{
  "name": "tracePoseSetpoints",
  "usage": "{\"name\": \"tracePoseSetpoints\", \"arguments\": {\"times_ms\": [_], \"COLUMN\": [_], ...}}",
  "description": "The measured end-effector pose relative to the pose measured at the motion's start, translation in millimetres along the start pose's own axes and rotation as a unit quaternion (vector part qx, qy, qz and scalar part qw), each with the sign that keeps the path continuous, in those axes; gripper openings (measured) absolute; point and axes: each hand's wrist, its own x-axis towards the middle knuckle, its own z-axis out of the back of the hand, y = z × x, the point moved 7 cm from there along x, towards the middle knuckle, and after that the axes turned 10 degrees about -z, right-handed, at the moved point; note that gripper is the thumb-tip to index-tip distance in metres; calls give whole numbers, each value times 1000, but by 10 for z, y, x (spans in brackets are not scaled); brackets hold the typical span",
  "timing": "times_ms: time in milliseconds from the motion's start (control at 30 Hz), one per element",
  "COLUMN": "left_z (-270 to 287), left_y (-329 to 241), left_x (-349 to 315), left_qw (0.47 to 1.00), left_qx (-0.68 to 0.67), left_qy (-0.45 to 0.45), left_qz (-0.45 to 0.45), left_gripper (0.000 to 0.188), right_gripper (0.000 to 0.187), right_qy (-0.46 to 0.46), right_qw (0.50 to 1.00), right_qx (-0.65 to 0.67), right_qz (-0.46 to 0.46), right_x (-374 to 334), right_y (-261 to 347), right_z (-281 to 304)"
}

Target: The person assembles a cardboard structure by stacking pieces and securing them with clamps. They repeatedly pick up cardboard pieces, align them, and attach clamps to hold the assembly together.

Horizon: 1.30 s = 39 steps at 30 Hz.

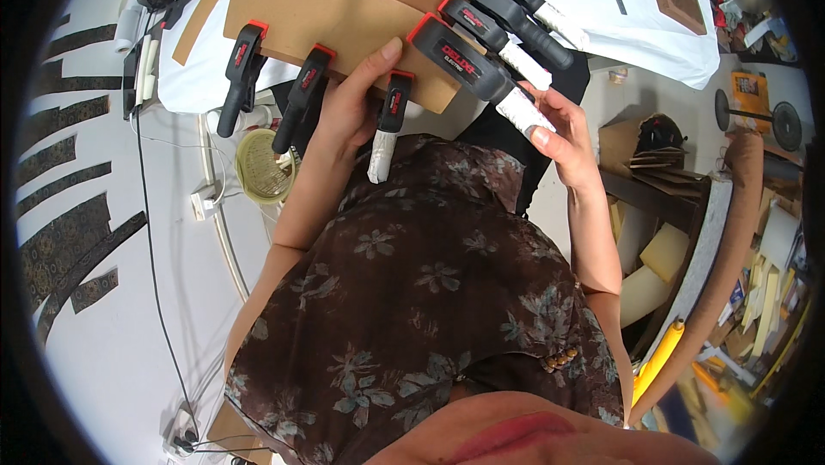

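Red lettering above smaller white print marks a black spring clamp

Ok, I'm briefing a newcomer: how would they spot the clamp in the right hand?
Find the tan board at the top. Black clamps cluster by its right end. Take the lowest clamp there, the only one whose white handle the right hand holds.

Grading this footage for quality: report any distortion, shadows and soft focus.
Head view: the brown padded edge at right bows, black fills the corners; head view: soft grey shading on the pale floor; head view: the clamps look crisp, the clutter at far right softer.
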Motion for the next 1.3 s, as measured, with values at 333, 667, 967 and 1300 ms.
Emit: {"name": "tracePoseSetpoints", "arguments": {"times_ms": [333,667,967,1300], "left_z": [9,-346,-367,-467], "left_y": [111,194,369,417], "left_x": [151,364,475,432], "left_qw": [992,991,996,995], "left_qx": [-125,-53,-68,-58], "left_qy": [0,25,59,55], "left_qz": [-24,-120,-25,-62], "left_gripper": [47,57,64,72], "right_gripper": [71,36,34,28], "right_qy": [-117,137,137,126], "right_qw": [967,988,965,977], "right_qx": [222,58,214,174], "right_qz": [29,-34,-61,-7], "right_x": [77,219,328,334], "right_y": [-396,-78,-93,-44], "right_z": [79,-1015,-943,-943]}}
